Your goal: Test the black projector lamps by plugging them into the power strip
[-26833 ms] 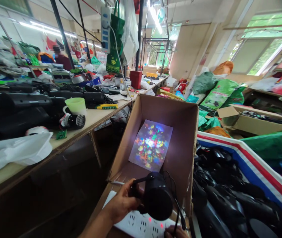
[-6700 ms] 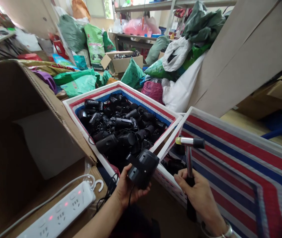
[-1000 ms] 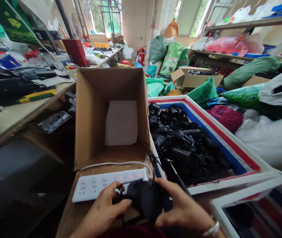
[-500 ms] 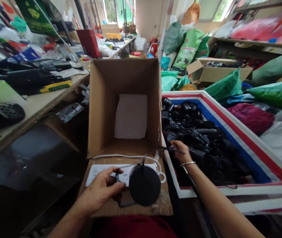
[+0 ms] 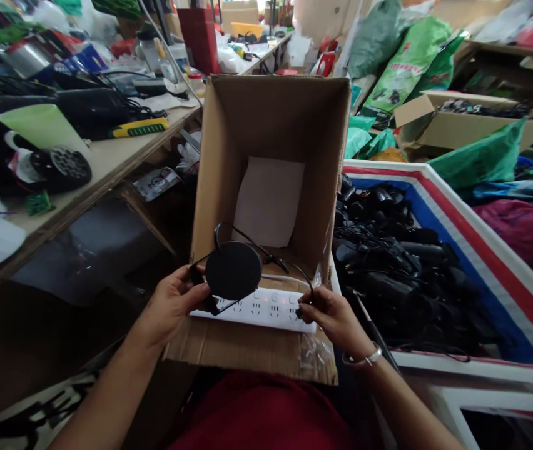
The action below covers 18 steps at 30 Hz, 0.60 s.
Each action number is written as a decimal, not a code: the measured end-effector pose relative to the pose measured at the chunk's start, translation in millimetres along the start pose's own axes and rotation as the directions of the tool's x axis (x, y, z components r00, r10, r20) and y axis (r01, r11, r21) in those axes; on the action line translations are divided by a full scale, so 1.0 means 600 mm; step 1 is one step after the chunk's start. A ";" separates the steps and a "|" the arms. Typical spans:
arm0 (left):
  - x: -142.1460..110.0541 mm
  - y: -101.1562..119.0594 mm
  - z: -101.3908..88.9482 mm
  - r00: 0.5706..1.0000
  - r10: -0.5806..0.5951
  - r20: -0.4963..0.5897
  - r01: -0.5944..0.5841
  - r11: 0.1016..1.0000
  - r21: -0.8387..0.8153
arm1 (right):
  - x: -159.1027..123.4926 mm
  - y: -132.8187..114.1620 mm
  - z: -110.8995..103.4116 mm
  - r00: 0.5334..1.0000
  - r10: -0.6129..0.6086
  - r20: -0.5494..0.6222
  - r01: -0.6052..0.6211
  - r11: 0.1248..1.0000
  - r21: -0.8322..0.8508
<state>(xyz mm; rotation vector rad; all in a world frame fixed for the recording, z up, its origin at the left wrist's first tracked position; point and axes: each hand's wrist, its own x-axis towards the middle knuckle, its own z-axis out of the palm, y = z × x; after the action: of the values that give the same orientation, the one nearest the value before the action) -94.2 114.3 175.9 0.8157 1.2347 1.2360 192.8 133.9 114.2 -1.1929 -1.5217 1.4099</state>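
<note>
My left hand (image 5: 175, 304) is closed on a black disc-shaped device (image 5: 233, 270), gripping it at the dark piece on its left side; its exact kind I cannot make out. A thin black cord (image 5: 248, 235) loops from the device over to the right. My right hand (image 5: 329, 317) pinches this cord near its end, where a small dark tip shows at the fingers. Under both hands lies a white power strip (image 5: 257, 320) with lit red lights, and the right fingertips are over its right end. I cannot tell whether the tip touches a socket.
Behind the strip an open cardboard box (image 5: 214, 137) stands on its side with a white sheet (image 5: 271, 200) inside. To the right, a white-rimmed bin (image 5: 492, 234) holds many black devices (image 5: 388, 262). A cluttered workbench (image 5: 121, 153) runs along the left.
My right hand has come left from the bin's edge to the power strip, bringing the cord. The disc device has moved up and left with my left hand. The view has shifted too.
</note>
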 end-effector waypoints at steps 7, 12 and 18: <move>0.001 -0.014 -0.008 0.999 0.022 0.039 -0.019 0.997 -0.079 | 0.000 0.028 0.002 0.981 -0.079 -0.179 0.042 0.978 -0.203; 0.006 -0.022 -0.002 0.997 0.025 0.077 -0.018 0.995 -0.097 | 0.000 0.046 0.011 0.962 -0.130 -0.240 0.042 0.940 -0.339; 0.014 -0.033 -0.005 0.998 0.033 0.060 -0.025 0.993 -0.119 | 0.001 0.048 0.019 0.938 -0.309 -0.154 0.192 0.838 -0.510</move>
<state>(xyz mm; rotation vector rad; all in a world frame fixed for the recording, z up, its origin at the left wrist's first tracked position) -93.5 118.2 154.4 0.7822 1.0928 1.2853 186.4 130.1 84.0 -1.3310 -1.8458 0.6941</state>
